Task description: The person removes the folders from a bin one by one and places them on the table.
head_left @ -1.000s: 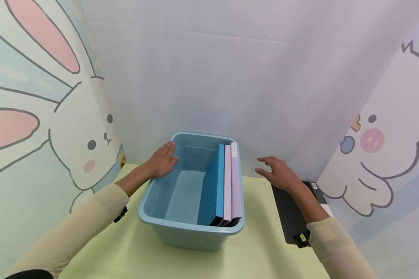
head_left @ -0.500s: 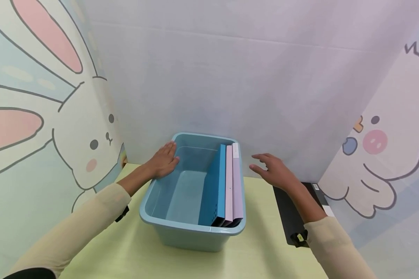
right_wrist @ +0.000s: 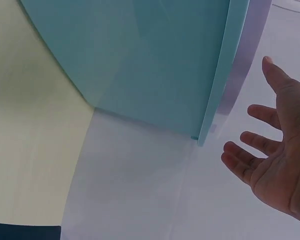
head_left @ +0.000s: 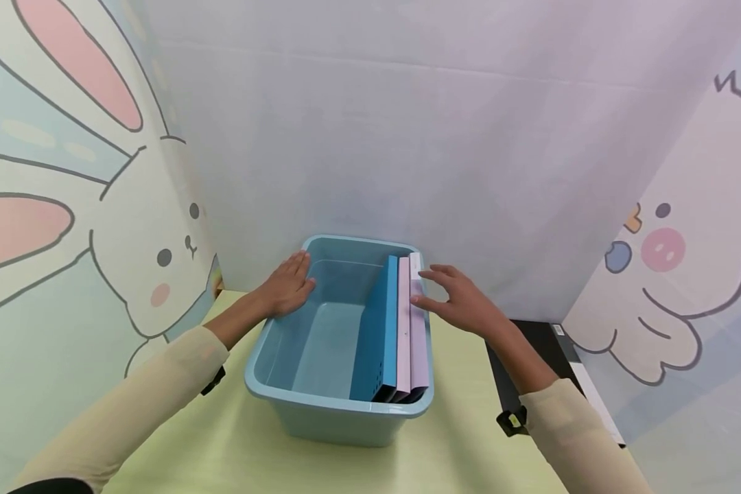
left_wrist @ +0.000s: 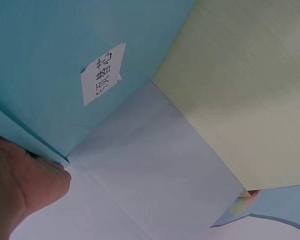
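Note:
A light blue plastic bin (head_left: 309, 412) stands on the table. Three file folders, one blue (head_left: 375, 343), one pink (head_left: 403, 329) and one purple (head_left: 418, 343), stand on edge along its right wall. My left hand (head_left: 287, 285) rests on the left rim, fingers extended; its wrist view shows a white handwritten label (left_wrist: 103, 74) on the bin's outside. My right hand (head_left: 460, 298) hovers at the right rim, its thumb and fingertips overlapping the purple folder in the head view. In the right wrist view its fingers are spread, with nothing between them and the palm.
Flat black folders (head_left: 534, 336), with a white strip beside them, lie on the table's right side, partly hidden under the right forearm. The yellow-green tabletop (head_left: 457, 412) meets a pale curtain (head_left: 377, 137) behind the bin. Cartoon-printed panels stand left and right.
My right hand has moved left, from beside the bin to its right rim and the purple folder. The left hand stays on the left rim. The folders in the bin have not moved.

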Motion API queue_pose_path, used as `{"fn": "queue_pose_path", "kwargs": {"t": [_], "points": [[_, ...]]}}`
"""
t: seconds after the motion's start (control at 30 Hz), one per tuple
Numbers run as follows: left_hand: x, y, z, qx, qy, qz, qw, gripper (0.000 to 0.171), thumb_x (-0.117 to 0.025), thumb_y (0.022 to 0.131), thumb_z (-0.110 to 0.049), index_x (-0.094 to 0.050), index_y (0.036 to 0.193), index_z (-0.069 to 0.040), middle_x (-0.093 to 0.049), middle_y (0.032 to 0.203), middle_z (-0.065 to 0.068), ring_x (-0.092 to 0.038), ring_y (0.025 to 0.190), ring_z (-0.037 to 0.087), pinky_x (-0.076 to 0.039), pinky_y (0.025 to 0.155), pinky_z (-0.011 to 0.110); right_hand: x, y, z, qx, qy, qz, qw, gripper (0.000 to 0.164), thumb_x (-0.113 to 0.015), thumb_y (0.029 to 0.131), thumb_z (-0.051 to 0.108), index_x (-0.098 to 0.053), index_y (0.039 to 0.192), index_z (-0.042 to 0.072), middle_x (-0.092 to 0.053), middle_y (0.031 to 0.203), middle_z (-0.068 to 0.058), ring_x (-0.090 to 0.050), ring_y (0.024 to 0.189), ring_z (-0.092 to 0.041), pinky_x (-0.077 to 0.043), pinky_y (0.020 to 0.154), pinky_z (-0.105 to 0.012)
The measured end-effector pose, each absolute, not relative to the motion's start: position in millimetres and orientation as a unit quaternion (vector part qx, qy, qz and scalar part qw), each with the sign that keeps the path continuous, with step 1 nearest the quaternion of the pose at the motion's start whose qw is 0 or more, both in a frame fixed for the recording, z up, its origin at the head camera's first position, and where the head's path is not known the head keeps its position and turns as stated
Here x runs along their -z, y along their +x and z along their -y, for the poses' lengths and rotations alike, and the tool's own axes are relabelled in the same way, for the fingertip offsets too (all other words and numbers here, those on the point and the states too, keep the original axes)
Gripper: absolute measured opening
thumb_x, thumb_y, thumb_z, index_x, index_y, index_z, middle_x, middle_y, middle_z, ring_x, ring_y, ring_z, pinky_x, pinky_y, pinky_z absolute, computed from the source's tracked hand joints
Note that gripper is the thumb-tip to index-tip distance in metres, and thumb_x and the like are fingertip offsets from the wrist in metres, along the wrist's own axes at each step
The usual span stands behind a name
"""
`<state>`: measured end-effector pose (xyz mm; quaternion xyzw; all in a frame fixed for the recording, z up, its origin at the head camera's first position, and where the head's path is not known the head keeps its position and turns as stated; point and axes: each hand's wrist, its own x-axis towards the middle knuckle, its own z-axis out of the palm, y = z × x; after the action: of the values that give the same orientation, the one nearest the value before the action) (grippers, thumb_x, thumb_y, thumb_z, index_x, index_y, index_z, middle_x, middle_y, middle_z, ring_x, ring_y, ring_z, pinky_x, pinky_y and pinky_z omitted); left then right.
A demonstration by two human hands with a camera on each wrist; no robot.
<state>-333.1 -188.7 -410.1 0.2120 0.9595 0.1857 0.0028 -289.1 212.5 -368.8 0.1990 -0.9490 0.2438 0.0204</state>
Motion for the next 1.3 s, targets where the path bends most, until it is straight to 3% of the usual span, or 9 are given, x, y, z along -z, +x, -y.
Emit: {"fn": "queue_pose_path", "kwargs": {"t": [0.3, 0.6, 0.8, 1.07, 1.3], "points": [[410, -335, 188, -0.182, 0.204, -0.962, 0.017, 0.073, -0.027, 0.121, -0.030, -0.007, 0.173, 0.018, -0.004, 0.186, 0.036, -0.004, 0.176, 0.054, -0.008, 0.143, 0.067, 373, -284, -188, -0.247, 0.209, 0.946, -0.009, 0.098, -0.083, 0.089, 0.067, -0.053, 0.171, 0.021, -0.030, 0.185, -0.019, -0.038, 0.164, -0.055, -0.058, 0.110, -0.073], [409, -334, 188, -0.185, 0.206, -0.961, 0.013, 0.072, -0.029, 0.121, -0.027, -0.008, 0.172, 0.019, -0.006, 0.185, 0.037, -0.005, 0.175, 0.055, -0.008, 0.143, 0.067, 374, -284, -174, -0.199, 0.201, 0.959, -0.010, 0.106, -0.082, 0.079, 0.075, -0.055, 0.169, 0.026, -0.031, 0.187, -0.015, -0.031, 0.167, -0.054, -0.052, 0.118, -0.075], [409, -334, 188, -0.190, 0.206, -0.960, 0.014, 0.072, -0.030, 0.121, -0.027, -0.007, 0.172, 0.019, -0.005, 0.185, 0.037, -0.004, 0.175, 0.055, -0.007, 0.143, 0.067, 371, -286, -167, -0.196, 0.209, 0.958, -0.012, 0.104, -0.084, 0.079, 0.070, -0.056, 0.168, 0.024, -0.035, 0.185, -0.018, -0.030, 0.166, -0.053, -0.043, 0.124, -0.077], [410, -337, 188, -0.186, 0.207, -0.960, 0.013, 0.072, -0.029, 0.121, -0.027, -0.007, 0.172, 0.020, -0.005, 0.185, 0.038, -0.004, 0.175, 0.055, -0.008, 0.143, 0.066, 360, -290, -152, -0.195, 0.243, 0.950, -0.036, 0.098, -0.084, 0.086, 0.067, -0.057, 0.167, 0.019, -0.047, 0.176, -0.022, -0.039, 0.157, -0.051, -0.050, 0.115, -0.071], [406, -334, 188, -0.190, 0.209, -0.959, 0.012, 0.072, -0.030, 0.121, -0.027, -0.009, 0.171, 0.021, -0.006, 0.184, 0.039, -0.005, 0.175, 0.056, -0.008, 0.143, 0.067, 352, -299, -133, -0.159, 0.270, 0.945, -0.091, 0.091, -0.077, 0.094, 0.066, -0.053, 0.170, 0.022, -0.048, 0.176, -0.023, -0.042, 0.153, -0.048, -0.044, 0.119, -0.071]]}}
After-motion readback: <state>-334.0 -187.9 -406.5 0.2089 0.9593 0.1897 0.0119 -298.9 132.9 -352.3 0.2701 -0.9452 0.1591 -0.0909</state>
